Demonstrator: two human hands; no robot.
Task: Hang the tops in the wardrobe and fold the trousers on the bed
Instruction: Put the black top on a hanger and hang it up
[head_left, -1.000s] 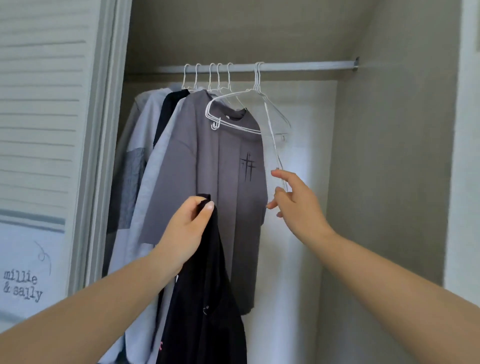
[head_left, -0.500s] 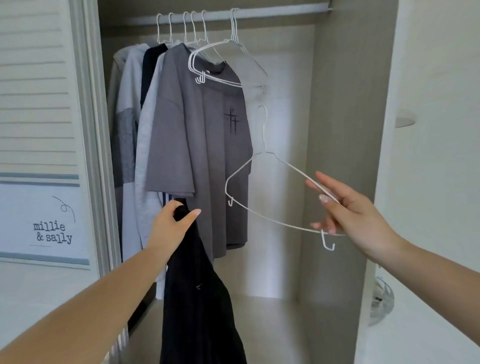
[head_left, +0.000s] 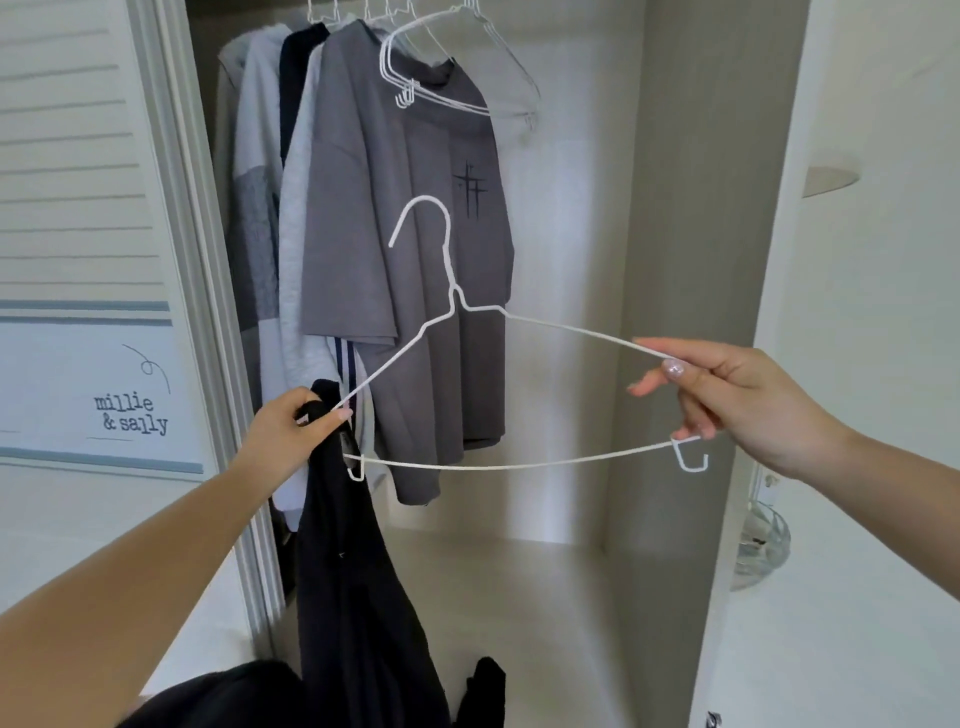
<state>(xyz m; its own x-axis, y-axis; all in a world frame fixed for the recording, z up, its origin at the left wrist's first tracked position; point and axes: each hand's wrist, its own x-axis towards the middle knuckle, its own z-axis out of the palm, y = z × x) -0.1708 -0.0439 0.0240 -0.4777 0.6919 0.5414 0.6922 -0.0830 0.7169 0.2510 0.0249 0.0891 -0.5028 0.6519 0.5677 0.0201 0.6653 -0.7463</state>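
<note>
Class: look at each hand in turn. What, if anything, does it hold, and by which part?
The right hand pinches the white hanger at its right shoulder end. The left hand grips the black top by its bunched upper edge.

"millie & sally" stands in dark typewriter letters on the white panel (head_left: 78, 395) left of the wardrobe; the grey T-shirt (head_left: 410, 249) bears only crossed lines.

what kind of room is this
Most likely a bedroom, at an open built-in wardrobe: tops such as a grey t-shirt hang inside beside spare white wire hangers, and the louvred door stands open on the left.
</note>
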